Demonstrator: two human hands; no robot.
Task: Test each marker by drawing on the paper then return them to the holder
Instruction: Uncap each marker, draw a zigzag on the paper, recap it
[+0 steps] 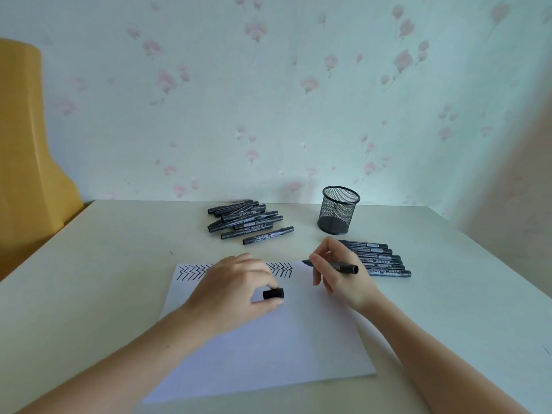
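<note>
- The uncapped marker (331, 265) is pinched in the right hand (340, 270), long axis left-right, tip pointing left at the paper (268, 339) far edge, beside the zigzag marks (191, 271).
- The left hand (236, 288) pinches its cap (273, 293), just left of the tip.
- The mesh holder (339, 214) stands far on the tabletop (104, 279), looking empty.
- The left hand hides some zigzags.

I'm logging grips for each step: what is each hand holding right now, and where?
The left hand pinches the marker cap by its sides; the right hand holds the marker near its tip.
</note>
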